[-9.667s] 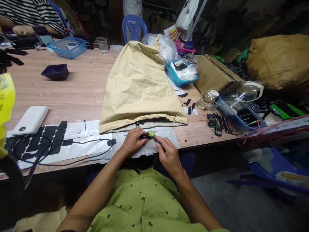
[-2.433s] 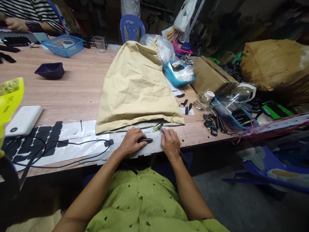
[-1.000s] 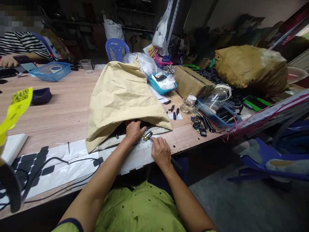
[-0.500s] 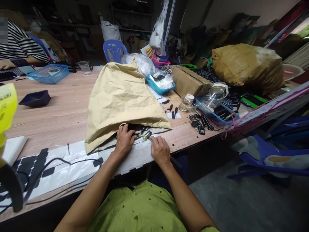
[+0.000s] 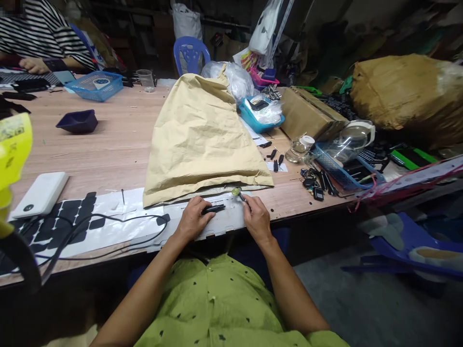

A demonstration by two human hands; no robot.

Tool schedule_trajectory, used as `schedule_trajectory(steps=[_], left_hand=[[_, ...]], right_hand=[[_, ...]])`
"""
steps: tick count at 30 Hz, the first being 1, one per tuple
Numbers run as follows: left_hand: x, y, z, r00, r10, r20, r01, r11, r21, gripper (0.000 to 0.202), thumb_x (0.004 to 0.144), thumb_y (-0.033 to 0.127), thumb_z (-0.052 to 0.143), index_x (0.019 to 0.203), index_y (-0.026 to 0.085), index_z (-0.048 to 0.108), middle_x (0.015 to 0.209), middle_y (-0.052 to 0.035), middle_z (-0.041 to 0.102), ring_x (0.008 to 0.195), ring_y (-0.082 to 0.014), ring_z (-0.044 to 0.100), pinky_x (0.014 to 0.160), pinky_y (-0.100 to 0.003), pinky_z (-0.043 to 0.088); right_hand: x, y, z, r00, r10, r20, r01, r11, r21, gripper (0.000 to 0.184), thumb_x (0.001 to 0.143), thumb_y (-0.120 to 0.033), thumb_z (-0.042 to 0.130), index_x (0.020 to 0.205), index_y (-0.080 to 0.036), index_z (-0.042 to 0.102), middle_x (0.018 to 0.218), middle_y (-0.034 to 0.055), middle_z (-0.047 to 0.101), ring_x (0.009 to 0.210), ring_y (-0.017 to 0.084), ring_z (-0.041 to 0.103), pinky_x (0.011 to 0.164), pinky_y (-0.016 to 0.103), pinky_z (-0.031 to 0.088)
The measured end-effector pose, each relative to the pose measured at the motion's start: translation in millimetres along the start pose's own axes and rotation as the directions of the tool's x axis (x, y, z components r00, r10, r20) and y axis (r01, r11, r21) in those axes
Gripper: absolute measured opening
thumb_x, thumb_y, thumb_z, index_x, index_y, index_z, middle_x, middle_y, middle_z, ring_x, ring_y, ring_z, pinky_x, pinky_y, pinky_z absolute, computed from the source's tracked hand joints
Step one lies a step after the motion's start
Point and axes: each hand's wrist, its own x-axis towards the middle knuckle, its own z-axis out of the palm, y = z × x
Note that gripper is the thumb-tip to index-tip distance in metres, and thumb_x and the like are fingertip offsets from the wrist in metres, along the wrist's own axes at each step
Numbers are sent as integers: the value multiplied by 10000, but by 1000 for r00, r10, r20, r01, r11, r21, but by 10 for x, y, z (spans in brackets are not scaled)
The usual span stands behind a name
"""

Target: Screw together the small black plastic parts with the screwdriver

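My left hand (image 5: pixel 191 219) is closed around one end of slim black pieces (image 5: pixel 216 208), held low over a white cardboard sheet (image 5: pixel 231 222) at the table's front edge. Whether they are one part or several cannot be made out. To the right, my right hand (image 5: pixel 257 218) grips the handle of a small mallet (image 5: pixel 237 192) with a yellowish face on its head. The mallet head is apart from the black pieces, just in front of a large tan sack (image 5: pixel 202 140). The sack lies with its mouth toward me, and its inside is hidden.
A black cable (image 5: pixel 126 220) loops over a sheet of black stickers at left, beside a white power bank (image 5: pixel 41 193). Key fobs (image 5: pixel 313 185), a glass jar (image 5: pixel 298 150) and a blue basket (image 5: pixel 343 168) stand right. A co-worker in stripes sits far left.
My left hand has come out of the sack's mouth with the black pieces in it. The mallet stays in my right hand. The view has shifted, and the sack's mouth lies flatter.
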Motion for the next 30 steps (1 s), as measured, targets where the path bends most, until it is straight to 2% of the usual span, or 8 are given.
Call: schedule_trajectory(steps=[5,10,16,22,27,30], left_hand=[[7,9,19,1000,10,-3,-11,1000,-16,120,857,228,716,976,213,724,881,-31,638,903,-219,602,824,-348,517],[10,3,36,1000,29,-11,-29,999,-16,133,866,247,724,991,220,758,858,-33,652,880,-214,611,806,-343,522],[8,2,64,999,29,-23,-30,999,-20,132,876,252,723,991,221,781,861,-37,663,874,-204,613,814,-335,526],[21,40,65,1000,20,-18,-20,1000,-20,125,863,220,715,972,236,774,853,-28,643,877,-202,595,828,-335,516],[32,72,46,1000,1,-3,-1,1000,-27,73,853,180,685,840,221,744,816,-21,614,853,-197,583,821,-332,512],[32,69,56,1000,-7,-14,6,999,-42,79,847,190,697,888,231,750,830,-21,622,867,-202,589,820,-333,517]], right_hand=[[-113,-224,-156,999,29,39,-37,971,237,299,981,-240,490,1155,-225,732,1017,88,740,965,215,697,848,338,583],[-196,-446,-238,995,-41,93,6,939,344,299,988,-208,502,1193,-230,719,1011,74,752,952,192,717,851,313,596],[-262,-498,-202,987,-138,83,105,942,318,313,997,-171,479,1210,-204,706,978,82,743,914,183,717,821,291,597],[-239,-553,-194,987,-127,98,85,934,348,325,999,-171,482,1233,-225,701,987,77,739,933,185,712,834,298,596],[-260,-619,-128,979,-165,120,114,929,352,333,998,-174,471,1232,-227,703,979,76,741,916,185,710,815,296,594],[-241,-571,-125,982,-147,115,104,943,317,324,999,-187,475,1222,-232,705,991,75,738,932,187,706,826,298,587]])
